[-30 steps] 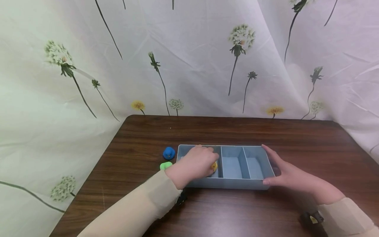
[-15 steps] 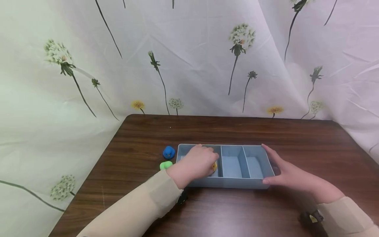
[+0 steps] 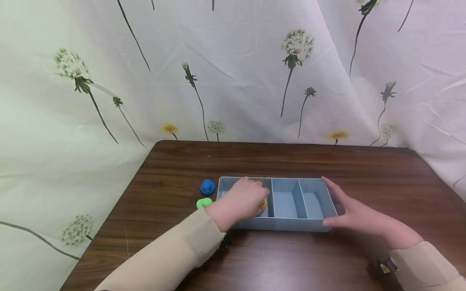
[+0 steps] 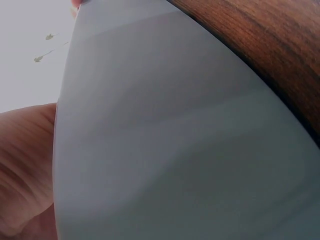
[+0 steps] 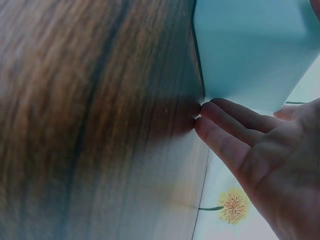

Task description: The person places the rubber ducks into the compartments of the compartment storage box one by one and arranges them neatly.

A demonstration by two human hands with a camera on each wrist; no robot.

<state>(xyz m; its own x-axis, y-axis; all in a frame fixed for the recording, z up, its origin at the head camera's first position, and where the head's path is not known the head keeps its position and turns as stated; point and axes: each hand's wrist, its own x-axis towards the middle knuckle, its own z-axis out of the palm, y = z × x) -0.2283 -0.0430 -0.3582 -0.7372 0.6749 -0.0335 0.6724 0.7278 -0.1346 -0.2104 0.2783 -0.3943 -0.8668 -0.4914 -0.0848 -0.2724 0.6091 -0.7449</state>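
A light blue divided tray (image 3: pixel 284 224) lies on the table. My left hand (image 3: pixel 240 201) reaches down into its left part, fingers curled on a small yellow toy duck (image 3: pixel 263 204) that is mostly hidden behind them. At the tray's right end my right hand (image 3: pixel 351 214) grips the short side, thumb at the front corner and a finger at the back corner. In the right wrist view its extended fingers (image 5: pixel 225 135) touch the tray's end near the table. The tray's wall (image 4: pixel 165 120) fills most of the left wrist view, hiding the left fingertips.
Left of the tray sit a blue toy duck (image 3: pixel 207 187) and a bright green toy (image 3: pixel 204 203), partly hidden by the left arm. Two right-hand compartments of the tray show bare floors. A dandelion-print cloth (image 3: pixel 240 81) hangs behind the dark wooden table (image 3: pixel 291 266).
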